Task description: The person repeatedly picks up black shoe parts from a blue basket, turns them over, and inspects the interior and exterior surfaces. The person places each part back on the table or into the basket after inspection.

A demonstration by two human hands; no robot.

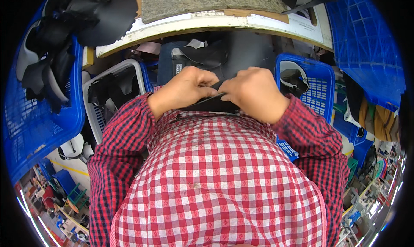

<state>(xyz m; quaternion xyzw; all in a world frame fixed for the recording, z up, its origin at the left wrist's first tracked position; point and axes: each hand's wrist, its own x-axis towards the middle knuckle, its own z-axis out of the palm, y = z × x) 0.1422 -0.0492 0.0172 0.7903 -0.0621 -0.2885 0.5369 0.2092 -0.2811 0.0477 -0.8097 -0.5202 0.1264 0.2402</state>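
Observation:
Close in front of my checked apron (215, 169), my two hands meet over a black leather piece (215, 105). My left hand (183, 91) pinches its edge between thumb and fingers. My right hand (254, 94) grips the same piece a little to the right, its fingers curled and nearly touching the left fingertips. Beyond the hands lie more black leather pieces (200, 55), one bearing a small white label. The piece's full shape is hidden by my hands.
Ahead stands a worktable with a pale edge (125, 42) and a grey stone slab (211, 4). Blue baskets (64, 135) flank me; the left one holds black leather parts (103, 18). A white-rimmed basket (140, 68) and a smaller blue basket (325, 70) also hold dark pieces.

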